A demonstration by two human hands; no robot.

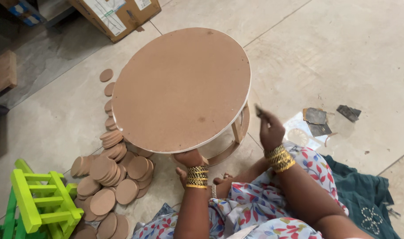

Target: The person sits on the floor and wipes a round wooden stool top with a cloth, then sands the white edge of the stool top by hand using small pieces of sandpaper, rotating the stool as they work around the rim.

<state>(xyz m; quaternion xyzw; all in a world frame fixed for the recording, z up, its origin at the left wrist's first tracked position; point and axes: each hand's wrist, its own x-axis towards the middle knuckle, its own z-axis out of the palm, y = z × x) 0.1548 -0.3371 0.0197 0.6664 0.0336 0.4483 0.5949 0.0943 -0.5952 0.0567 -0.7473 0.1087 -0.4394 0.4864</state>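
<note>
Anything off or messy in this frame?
Small brown discs lie in a loose, overlapping heap on the floor left of the round table, not stacked. Dark worn scraps lie scattered by the right hand.

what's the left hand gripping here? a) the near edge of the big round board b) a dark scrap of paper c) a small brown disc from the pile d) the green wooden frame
a: the left hand clasps the near rim of the big round board, while the small brown discs lie untouched on the floor beside it.
</note>
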